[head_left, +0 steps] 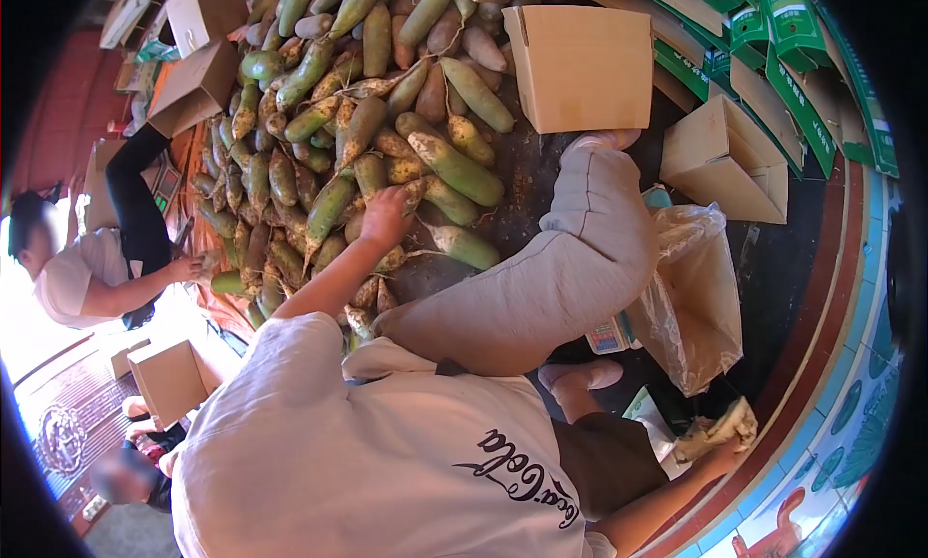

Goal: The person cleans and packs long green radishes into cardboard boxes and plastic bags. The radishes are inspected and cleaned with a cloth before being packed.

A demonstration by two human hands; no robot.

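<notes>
My left hand [387, 220] is closed round the end of a small, soil-marked radish [415, 192] at the near right part of a big heap of green and brown radishes [309, 123]. Long green radishes [454, 167] lie just beyond and beside it. Far out at the lower right, my right hand [732, 452] grips a crumpled, dirty pale cloth [717, 430], close to the tiled edge.
An upright carton [580, 70] stands by my knee, an open one [730, 161] to its right. A plastic-lined box [691, 307] is beside my leg. Green cartons [793, 74] line the upper right. Another person [87, 268] sits at the left, one more at the lower left.
</notes>
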